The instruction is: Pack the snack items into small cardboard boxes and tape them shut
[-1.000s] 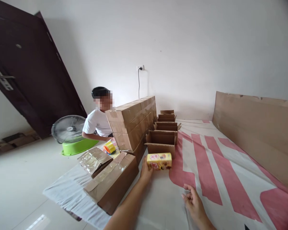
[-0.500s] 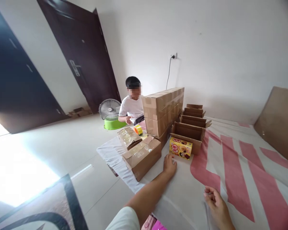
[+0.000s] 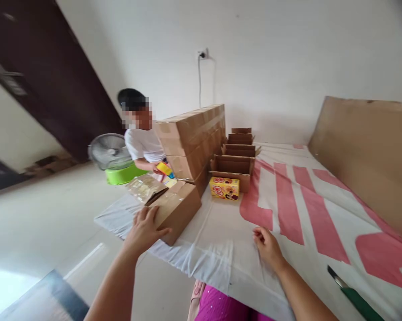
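Observation:
My left hand (image 3: 145, 229) is spread, its fingers over the near left end of a taped brown cardboard box (image 3: 182, 209) and its thumb along the box's front. Past my fingertips lies another brown box (image 3: 147, 187) with shiny clear tape. My right hand (image 3: 267, 245) is above the cloth, fingers curled together; what is in them, if anything, cannot be made out. Ahead of it stands a yellow snack box (image 3: 225, 188), in front of a row of open cardboard boxes (image 3: 232, 165).
Closed taped boxes (image 3: 194, 138) are stacked along the table. Behind them a co-worker (image 3: 147, 145) holds a yellow tape dispenser (image 3: 165, 170). A green-handled knife (image 3: 354, 298) lies at the right front. A large cardboard sheet (image 3: 364, 156) leans at the right. A fan (image 3: 110, 151) stands on the floor.
My left hand has moved left from beside the snack box onto the taped box. The view has turned right, bringing the knife into sight. The co-worker now has the tape dispenser in hand.

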`<state>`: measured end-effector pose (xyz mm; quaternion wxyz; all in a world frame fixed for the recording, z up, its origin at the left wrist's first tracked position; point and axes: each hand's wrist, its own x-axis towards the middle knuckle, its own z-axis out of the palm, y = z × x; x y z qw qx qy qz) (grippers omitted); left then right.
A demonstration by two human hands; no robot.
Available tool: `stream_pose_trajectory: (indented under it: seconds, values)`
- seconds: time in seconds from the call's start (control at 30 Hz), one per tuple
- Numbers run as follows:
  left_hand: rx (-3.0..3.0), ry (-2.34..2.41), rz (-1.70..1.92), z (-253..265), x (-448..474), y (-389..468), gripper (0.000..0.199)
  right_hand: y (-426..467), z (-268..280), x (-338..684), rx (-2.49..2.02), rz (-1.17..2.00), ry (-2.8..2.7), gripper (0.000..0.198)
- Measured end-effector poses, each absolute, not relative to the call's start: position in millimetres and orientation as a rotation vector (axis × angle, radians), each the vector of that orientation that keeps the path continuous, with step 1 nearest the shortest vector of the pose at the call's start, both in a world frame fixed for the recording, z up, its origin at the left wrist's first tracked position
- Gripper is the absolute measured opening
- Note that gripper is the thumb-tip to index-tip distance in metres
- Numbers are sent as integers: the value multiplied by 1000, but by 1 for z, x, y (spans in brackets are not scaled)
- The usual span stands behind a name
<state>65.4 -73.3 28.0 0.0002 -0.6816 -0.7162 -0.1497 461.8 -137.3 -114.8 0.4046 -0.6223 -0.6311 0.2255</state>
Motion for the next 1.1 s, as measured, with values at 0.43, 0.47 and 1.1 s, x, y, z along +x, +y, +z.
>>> stream_pose_trajectory:
  seconds: [0.43,0.47,1.1]
  values:
    - [-3116,-1231,-740,11,172,-112,73,-239,-81,403,-1214,978,-2484,80]
    - [-3218,-1113,-780,7,186,-115,76,-244,-80,405,-1169,1007,-2468,70]
    - [-3549,-1203,-1118,-101,218,-118,83,-325,-117,603,-2277,-427,-1568,45]
